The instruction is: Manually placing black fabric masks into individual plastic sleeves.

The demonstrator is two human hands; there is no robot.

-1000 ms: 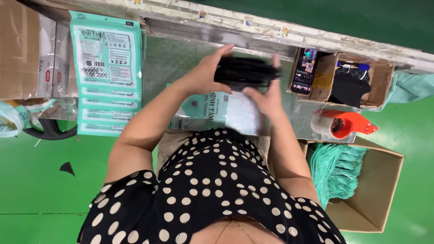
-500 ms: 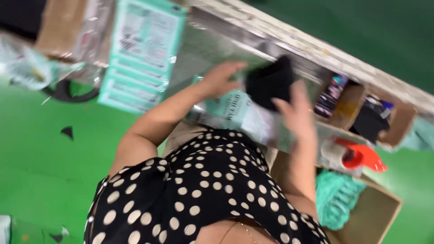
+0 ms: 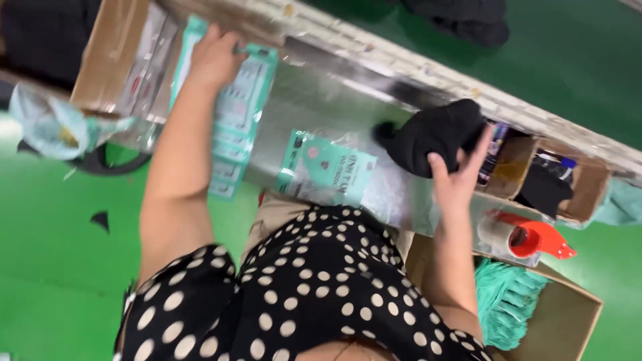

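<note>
At the far left we see a crumpled clear bag (image 3: 50,127) hanging off the bench edge, and above it a cardboard box (image 3: 107,57). Just right of the box lies a stack of teal printed packets (image 3: 237,134), and our left hand (image 3: 214,57) rests on the top packet, fingers curled over its upper edge; we cannot tell whether it truly grips it. The metal bench (image 3: 314,100) runs on to the right, and on its near side, touching our polka-dot dress, lies one more teal packet (image 3: 324,167) in a clear sleeve. Further right our right hand (image 3: 455,177) holds a black cloth bundle (image 3: 431,134) above the bench, thumb and fingers closed on its lower edge. Beyond the hand stands an open cardboard tray (image 3: 585,180) with dark items inside. Below it sits a red tape dispenser (image 3: 528,237), and under that a carton (image 3: 568,314) with green fabric (image 3: 505,301).
</note>
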